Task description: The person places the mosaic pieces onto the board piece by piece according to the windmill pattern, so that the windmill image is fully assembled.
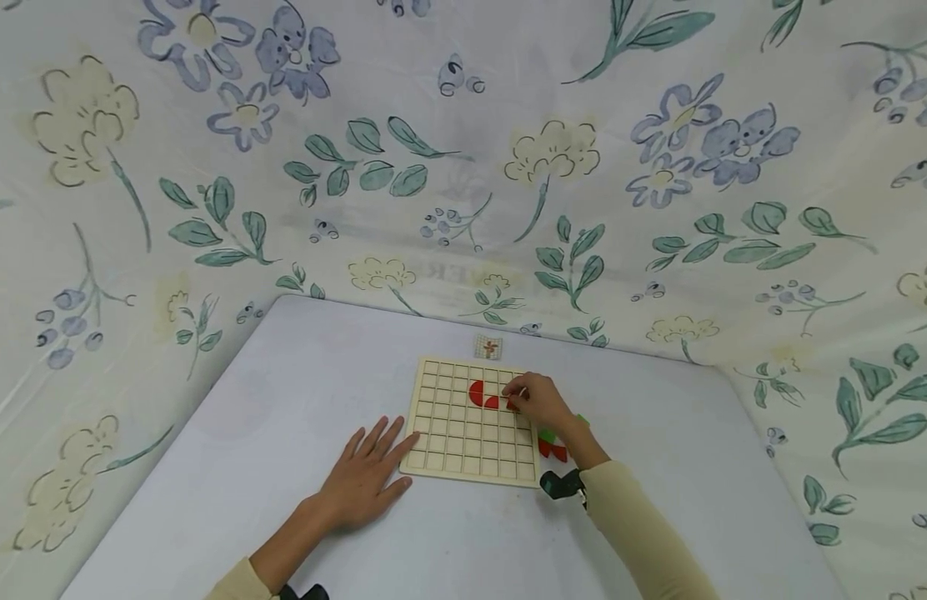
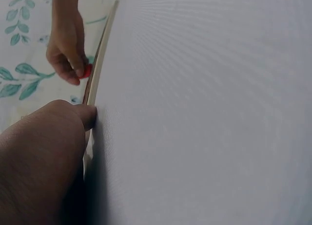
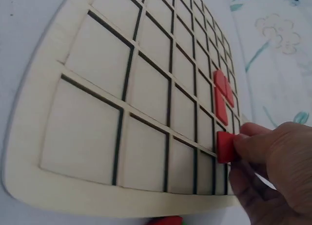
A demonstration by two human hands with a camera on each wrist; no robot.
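Observation:
A light wooden grid board (image 1: 443, 454) with square cells lies flat on the table. Red quarter-round pieces (image 1: 476, 393) sit in several cells near its upper middle. My right hand (image 1: 542, 404) pinches another red piece (image 3: 225, 147) between thumb and fingers, over cells toward the board's right side. Whether that piece touches the board is hard to tell. On the board's left edge rests my left hand (image 1: 362, 483), fingers spread, with fingertips touching the rim. More red pieces (image 1: 553, 450) and green pieces (image 1: 548, 435) lie beside the board's right edge, partly behind the right forearm.
A small card (image 1: 488, 347) with a printed grid and red-orange figure lies just beyond the board's far edge. The white table (image 1: 321, 358) meets a flowered cloth (image 1: 463, 167) at its back and sides.

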